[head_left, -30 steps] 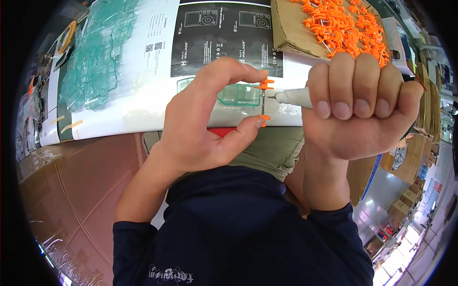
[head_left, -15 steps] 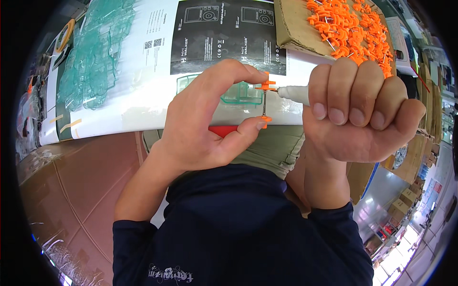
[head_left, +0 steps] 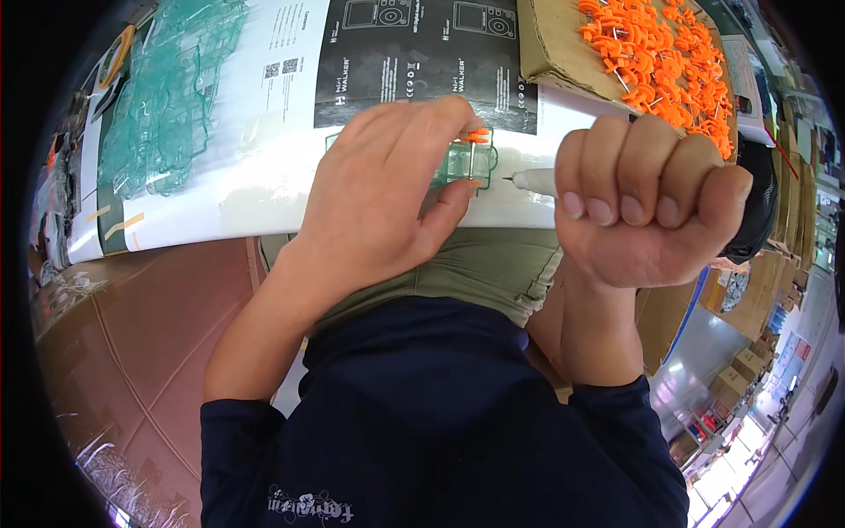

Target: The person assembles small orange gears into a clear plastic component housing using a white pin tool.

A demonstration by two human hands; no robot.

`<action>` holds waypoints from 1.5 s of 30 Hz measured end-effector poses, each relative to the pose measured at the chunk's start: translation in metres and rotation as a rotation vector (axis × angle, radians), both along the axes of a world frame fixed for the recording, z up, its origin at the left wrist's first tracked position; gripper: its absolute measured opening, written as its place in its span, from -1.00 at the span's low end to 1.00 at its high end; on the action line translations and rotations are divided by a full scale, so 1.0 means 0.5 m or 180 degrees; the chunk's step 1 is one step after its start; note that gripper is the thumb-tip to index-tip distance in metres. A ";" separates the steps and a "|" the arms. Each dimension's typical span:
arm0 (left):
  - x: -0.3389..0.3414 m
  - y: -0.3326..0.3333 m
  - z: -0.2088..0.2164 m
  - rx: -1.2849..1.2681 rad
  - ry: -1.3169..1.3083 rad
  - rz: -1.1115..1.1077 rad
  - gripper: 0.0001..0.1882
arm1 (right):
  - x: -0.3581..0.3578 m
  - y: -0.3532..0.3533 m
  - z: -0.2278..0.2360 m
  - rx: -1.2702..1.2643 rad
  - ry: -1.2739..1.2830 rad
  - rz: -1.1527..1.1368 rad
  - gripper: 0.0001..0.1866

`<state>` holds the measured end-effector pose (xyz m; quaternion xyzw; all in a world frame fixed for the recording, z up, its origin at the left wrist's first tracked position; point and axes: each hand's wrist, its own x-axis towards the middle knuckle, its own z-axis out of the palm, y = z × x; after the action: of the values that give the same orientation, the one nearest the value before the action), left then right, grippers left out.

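Note:
My left hand (head_left: 374, 189) pinches an orange plastic piece with a thin metal shaft (head_left: 473, 158) between thumb and forefinger, one orange end at each fingertip. The piece is over a clear green plastic shell (head_left: 491, 157) on the table, partly hidden by this hand. To the right, my right hand (head_left: 647, 198) is curled round a white tube-like bottle (head_left: 537, 180) with a thin metal needle tip. The tip points left, a short gap away from the orange piece.
An open cardboard box (head_left: 563, 57) at the back right holds many orange pieces with metal shafts (head_left: 656, 66). Clear green shells (head_left: 167, 106) are heaped at the left. A roll of tape (head_left: 116, 57) sits beyond them. Black printed sheeting (head_left: 422, 62) covers part of the table.
My left hand has lowered the orange piece toward the green shell, moving slightly left. The bottle's needle tip, earlier at the orange piece, is now apart from it.

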<state>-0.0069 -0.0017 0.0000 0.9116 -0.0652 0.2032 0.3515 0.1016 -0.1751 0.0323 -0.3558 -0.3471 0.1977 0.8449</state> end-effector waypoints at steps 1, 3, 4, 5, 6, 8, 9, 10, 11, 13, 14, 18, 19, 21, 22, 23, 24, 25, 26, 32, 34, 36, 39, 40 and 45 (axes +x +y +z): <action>-0.001 0.002 0.003 -0.0041 0.0093 -0.0012 -0.45 | 0.000 0.009 -0.003 0.0003 -0.0061 -0.0051 -0.48; -0.001 0.005 0.004 -0.0126 0.0280 -0.0033 -0.45 | -0.001 0.026 -0.009 0.0008 -0.0183 -0.0149 -0.47; -0.001 0.006 0.003 -0.0130 0.0283 -0.0023 -0.45 | -0.001 0.033 -0.012 0.0004 -0.0180 -0.0138 -0.47; -0.001 0.007 0.002 -0.0092 0.0242 -0.0029 -0.45 | -0.001 0.040 -0.016 -0.0070 -0.0330 -0.0224 -0.47; -0.001 0.008 0.000 -0.0054 0.0200 -0.0035 -0.45 | -0.002 0.047 -0.021 -0.0145 -0.0482 -0.0309 -0.47; 0.000 0.010 -0.004 0.0018 0.0115 -0.0043 -0.45 | -0.002 0.056 -0.028 -0.0296 -0.0789 -0.0476 -0.46; -0.001 0.011 -0.005 0.0008 0.0122 -0.0019 -0.45 | -0.003 0.060 -0.030 -0.0304 -0.0784 -0.0449 -0.46; -0.002 0.012 -0.006 -0.0015 0.0102 -0.0027 -0.45 | -0.003 0.063 -0.032 -0.0223 -0.0740 -0.0440 -0.48; -0.002 0.012 -0.008 -0.0038 0.0081 -0.0036 -0.46 | -0.004 0.066 -0.034 -0.0143 -0.0696 -0.0433 -0.49; -0.003 0.013 -0.010 -0.0088 0.0040 -0.0062 -0.46 | -0.006 0.070 -0.036 0.0011 -0.0607 -0.0426 -0.51; -0.002 0.013 -0.012 -0.0105 0.0042 -0.0057 -0.46 | -0.005 0.072 -0.035 -0.0005 -0.0605 -0.0418 -0.51; -0.001 0.016 -0.014 -0.0021 -0.0044 -0.0020 -0.47 | -0.001 0.075 -0.017 -0.0511 -0.0186 -0.0392 -0.48; 0.000 0.015 -0.015 -0.0033 -0.0038 -0.0023 -0.47 | 0.000 0.077 -0.014 -0.0524 -0.0180 -0.0394 -0.48; 0.001 0.014 -0.015 -0.0051 -0.0039 -0.0019 -0.48 | 0.002 0.083 -0.009 -0.0640 -0.0016 -0.0390 -0.49; 0.001 0.012 -0.014 -0.0056 -0.0042 -0.0017 -0.49 | 0.003 0.085 -0.007 -0.0694 0.0064 -0.0388 -0.49; 0.000 0.011 -0.013 -0.0059 -0.0047 -0.0015 -0.49 | 0.003 0.086 -0.006 -0.0745 0.0142 -0.0387 -0.50; 0.001 0.011 -0.011 -0.0054 -0.0058 -0.0022 -0.49 | 0.004 0.090 -0.006 -0.0740 0.0132 -0.0395 -0.50; 0.000 0.011 -0.010 -0.0048 -0.0015 0.0005 -0.50 | 0.003 0.096 -0.006 -0.0783 0.0164 -0.0480 -0.50; -0.002 0.010 -0.010 -0.0041 0.0025 0.0032 -0.51 | 0.001 0.103 -0.007 -0.0824 0.0194 -0.0565 -0.50; -0.009 0.001 -0.032 0.0363 -0.0279 0.0164 -0.54 | 0.003 0.040 -0.021 -0.0096 0.0427 -0.0425 -0.49; -0.011 -0.001 -0.040 0.0493 -0.0392 0.0189 -0.54 | -0.014 0.025 -0.020 -0.0042 0.0120 -0.0229 -0.48; -0.013 -0.001 -0.044 0.0477 -0.0401 0.0217 -0.53 | -0.028 0.029 -0.030 -0.0013 0.0023 -0.0188 -0.48; -0.015 0.000 -0.046 0.0465 -0.0404 0.0259 -0.52 | -0.034 0.033 -0.041 -0.0162 -0.0211 -0.0087 -0.49; -0.015 -0.001 -0.045 0.0463 -0.0400 0.0257 -0.52 | -0.033 0.033 -0.041 -0.0152 -0.0209 -0.0062 -0.49; -0.012 -0.002 -0.048 0.0466 -0.0379 0.0255 -0.50 | -0.036 0.037 -0.040 -0.0231 -0.0226 -0.0073 -0.48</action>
<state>-0.0130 -0.0026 -0.0238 0.9230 -0.0641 0.2656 0.2709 0.0837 -0.1568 0.0125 -0.3969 -0.3654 0.1877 0.8208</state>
